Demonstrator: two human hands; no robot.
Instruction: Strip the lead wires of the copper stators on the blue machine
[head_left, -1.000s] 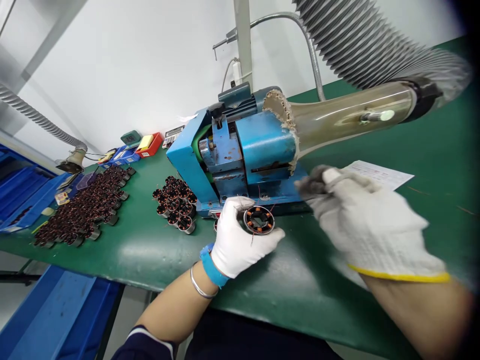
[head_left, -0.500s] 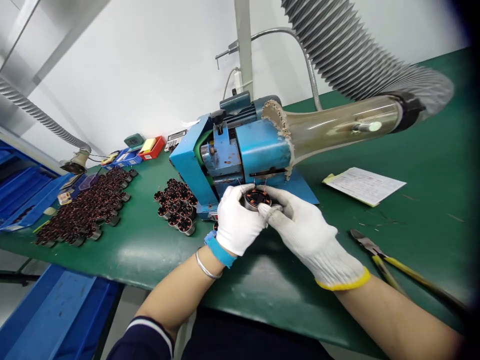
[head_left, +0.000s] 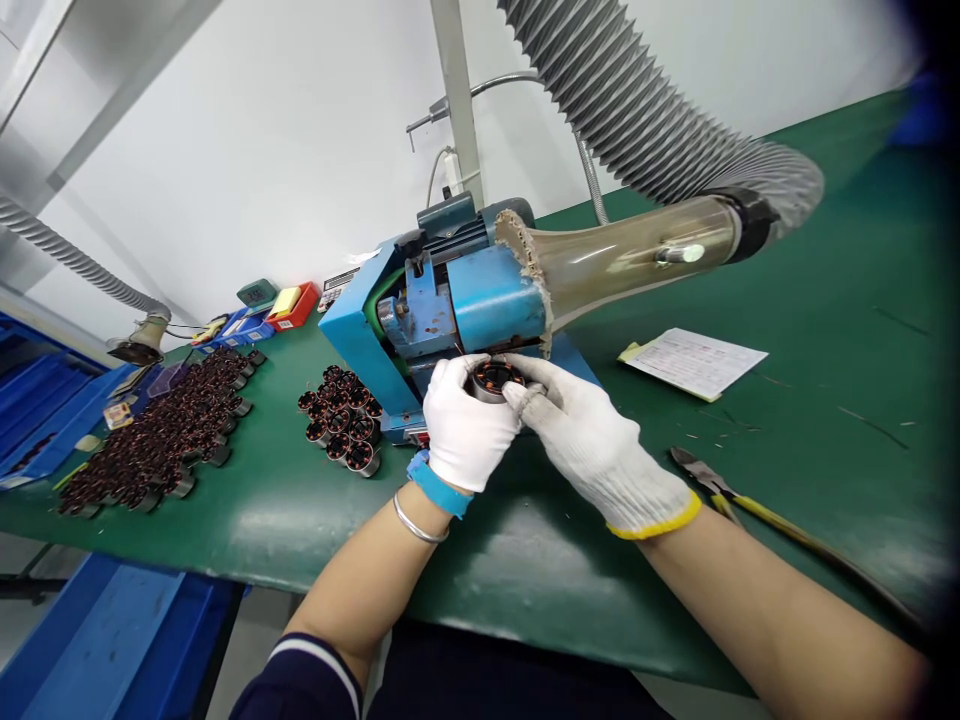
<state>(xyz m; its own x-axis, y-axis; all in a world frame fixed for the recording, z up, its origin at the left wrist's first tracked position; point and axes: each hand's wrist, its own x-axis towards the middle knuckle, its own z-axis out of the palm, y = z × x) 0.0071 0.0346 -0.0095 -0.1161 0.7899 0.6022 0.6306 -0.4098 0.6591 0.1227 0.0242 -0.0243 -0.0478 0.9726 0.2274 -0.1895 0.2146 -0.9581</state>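
Note:
A small round stator wound with copper wire (head_left: 493, 380) is gripped between both of my gloved hands, right in front of the slot of the blue bench machine (head_left: 450, 300). My left hand (head_left: 465, 425) wraps round its left side. My right hand (head_left: 592, 440) pinches its right side with fingers closed. Both wear white knit gloves. Thin wire ends stick up from the stator toward the machine.
A small group of stators (head_left: 341, 415) and a large spread of several more (head_left: 161, 430) lie on the green bench (head_left: 300, 500) to the left. Yellow-handled cutters (head_left: 739, 495) lie at right, a paper sheet (head_left: 694, 362) behind them. A clear extraction tube (head_left: 637, 255) and ribbed hose (head_left: 622, 100) hang overhead.
My right hand came in from the right and closed on the stator beside my left hand. Both hands then carried the stator up to the machine's front.

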